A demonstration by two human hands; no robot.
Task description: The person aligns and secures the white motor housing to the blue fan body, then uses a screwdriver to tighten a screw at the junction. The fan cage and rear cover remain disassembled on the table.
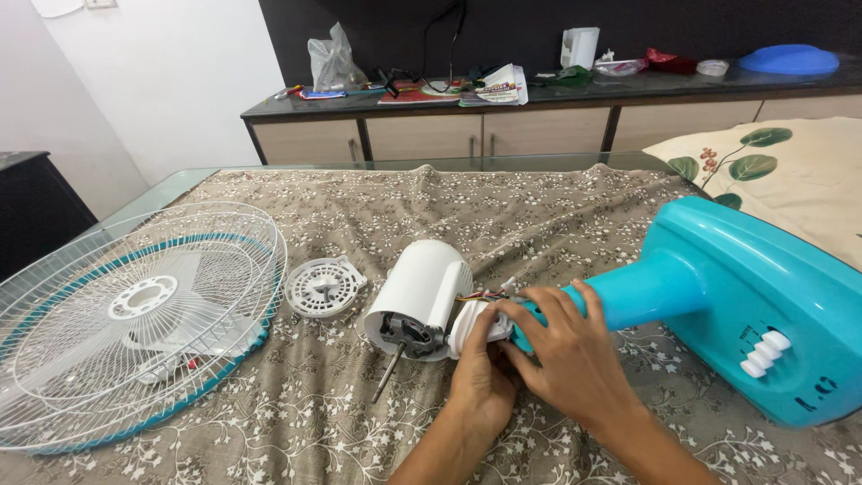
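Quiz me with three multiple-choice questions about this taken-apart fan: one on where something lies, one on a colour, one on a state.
1. Where does the wire grille lie?
A. Left of the motor
B. On the sideboard
C. Under the base

2. What colour is the base?
A. Red
B. Black
C. Turquoise

3. How is the motor's shaft?
A. Covered by blades
B. Bare, sticking out
C. Wrapped in cloth

Answers:
1 A: the grille rests flat on the patterned cloth at the left, with the white blades inside it.
2 C: the base and its neck are turquoise, with white buttons.
3 B: nothing is mounted on the shaft, while the left hand and right hand meet at the joint between motor and neck.
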